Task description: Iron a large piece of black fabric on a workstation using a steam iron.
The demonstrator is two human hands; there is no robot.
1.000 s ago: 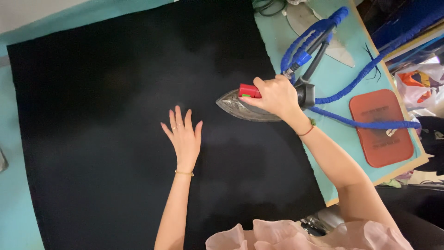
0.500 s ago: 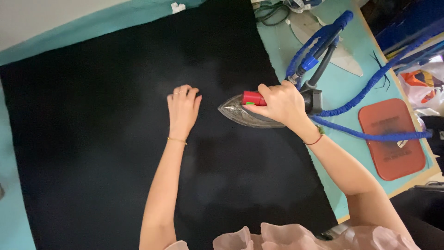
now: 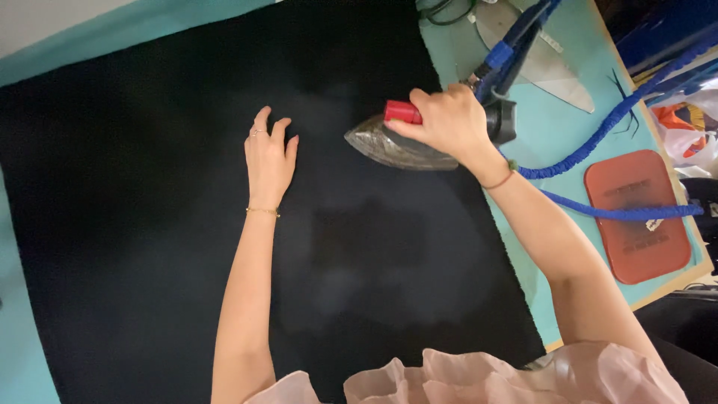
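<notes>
the right hand (image 3: 449, 120), clenched on the red handle of the grey metal steam iron (image 3: 396, 142), has slid it leftward across the wide black cloth (image 3: 149, 262) on the teal counter (image 3: 561, 127), perhaps steaming, while the left hand (image 3: 268, 161), released, has shifted ahead to flatten the cloth.

There is just one camera, and it sits on my head. It looks almost straight down at the table (image 3: 576, 135) in front of me. My frilly pink top (image 3: 479, 381) fills the bottom edge, so the near edge of the table is right below me. The far edge runs slanted along the top left. The right edge shows too, with its near right corner. The left edge is cut off. The camera is close, about as far as my arms reach.
</notes>
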